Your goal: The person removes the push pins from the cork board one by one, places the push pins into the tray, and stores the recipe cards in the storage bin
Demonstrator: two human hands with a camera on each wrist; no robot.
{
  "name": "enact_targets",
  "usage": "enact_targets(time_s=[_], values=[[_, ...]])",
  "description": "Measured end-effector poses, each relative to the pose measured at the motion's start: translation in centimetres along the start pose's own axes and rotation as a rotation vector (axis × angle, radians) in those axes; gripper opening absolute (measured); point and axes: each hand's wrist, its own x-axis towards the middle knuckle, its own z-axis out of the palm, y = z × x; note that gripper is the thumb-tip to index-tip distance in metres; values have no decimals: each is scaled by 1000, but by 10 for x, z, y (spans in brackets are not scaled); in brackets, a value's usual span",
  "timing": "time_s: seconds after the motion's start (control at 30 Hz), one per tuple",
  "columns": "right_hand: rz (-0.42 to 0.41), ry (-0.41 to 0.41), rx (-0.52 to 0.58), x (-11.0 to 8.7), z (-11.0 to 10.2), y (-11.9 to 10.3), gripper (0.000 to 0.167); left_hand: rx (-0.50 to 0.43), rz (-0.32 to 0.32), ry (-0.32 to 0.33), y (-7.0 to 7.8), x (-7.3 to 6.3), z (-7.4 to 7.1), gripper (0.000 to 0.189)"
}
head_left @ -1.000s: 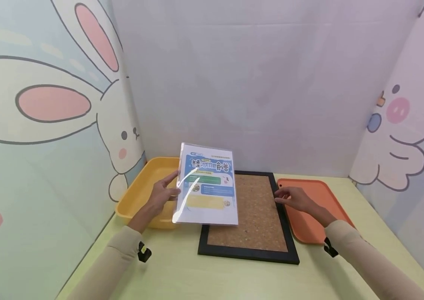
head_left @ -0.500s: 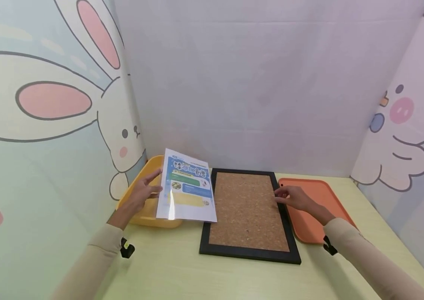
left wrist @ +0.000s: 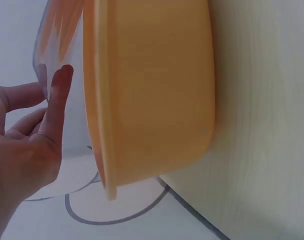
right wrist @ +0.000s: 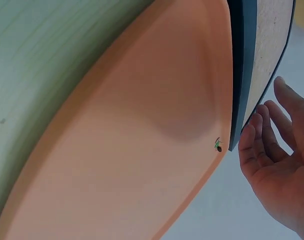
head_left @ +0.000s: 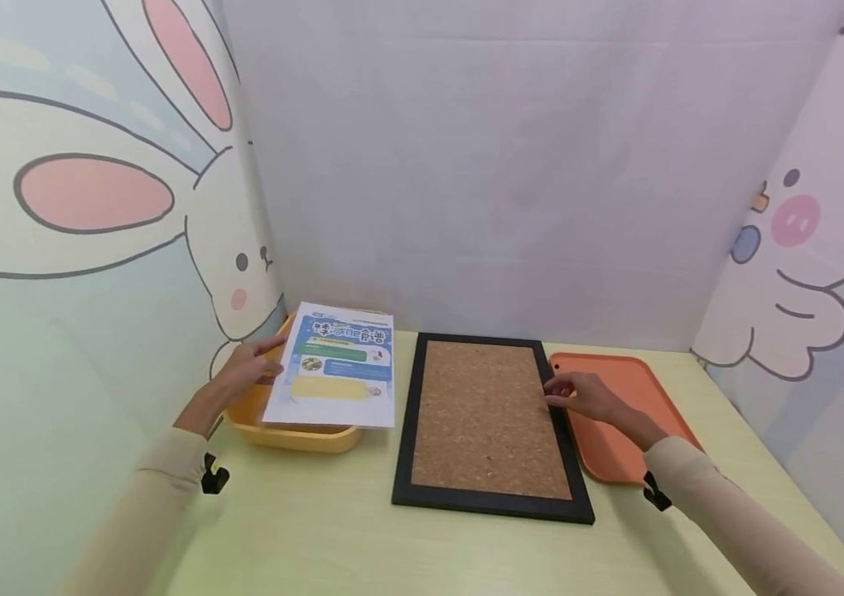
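My left hand (head_left: 246, 372) pinches the left edge of a printed sheet in a clear plastic cover (head_left: 340, 364). The sheet lies tilted over the yellow basin (head_left: 295, 439), hiding most of its inside. In the left wrist view, thumb and fingers (left wrist: 59, 100) sit on either side of the clear edge, beside the basin's rim. My right hand (head_left: 585, 395) hovers at the right side of the black-framed cork board (head_left: 492, 422), fingers loosely bent with nothing between them. In the right wrist view, whether those fingertips touch the frame (right wrist: 244, 65) is hard to tell.
An orange tray (head_left: 626, 414) lies right of the cork board, under my right forearm. The pale table (head_left: 317, 530) runs in front of everything. A white curtain (head_left: 481, 165) closes off the back, and cartoon-printed walls (head_left: 94, 331) stand at both sides.
My left hand has carried the covered sheet left and lower, from over the cork board to over the yellow basin. The cork board is uncovered now. The right hand has stayed in place.
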Motion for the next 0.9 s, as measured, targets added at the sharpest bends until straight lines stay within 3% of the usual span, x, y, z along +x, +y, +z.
enact_targets(time_s=[0.2,0.47,0.73,0.9], values=[[19,-20,19,-5,2,3,25,102,-29,-33,-11,-3,-15,74],[18,-28,7,-13,2,5,25,243,40,88,-26,0,-20,66],[60,-43,28,-17,3,7,26,175,101,186,-32,4,-15,59],[76,-34,25,-17,4,7,26,215,156,220,-31,2,-11,57]])
